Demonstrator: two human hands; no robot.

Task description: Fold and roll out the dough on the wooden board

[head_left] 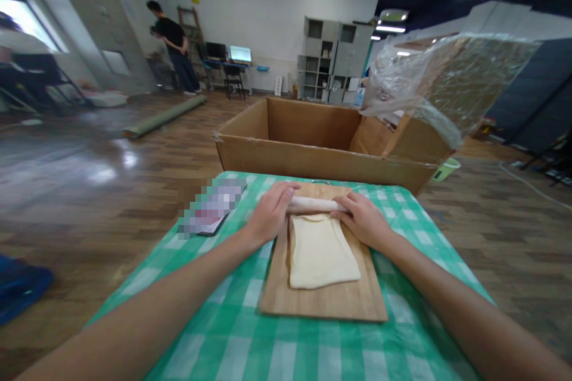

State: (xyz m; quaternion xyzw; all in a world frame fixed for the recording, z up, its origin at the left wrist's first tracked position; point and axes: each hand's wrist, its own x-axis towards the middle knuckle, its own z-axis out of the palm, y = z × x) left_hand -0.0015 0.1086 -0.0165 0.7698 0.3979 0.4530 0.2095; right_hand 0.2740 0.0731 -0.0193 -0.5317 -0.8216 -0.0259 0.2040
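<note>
A pale rolling pin [315, 205] lies crosswise near the far end of a wooden cutting board [322, 305]. My left hand [273, 208] is closed over its left end, and my right hand [363, 217] grips the right end. Just on the near side of the pin, a flat, roughly rectangular sheet of cream-coloured dough [322, 253] rests on the board. Its far edge is slightly wrinkled close to the pin. Both palms hide the pin's ends.
A green-and-white checked cloth [232, 309] covers the table. A blurred-out flat item [214, 208] lies at its left. Beyond the table stands a large open cardboard box [313, 152] with plastic-wrapped material [465, 80]. A person in black [174, 41] stands far back.
</note>
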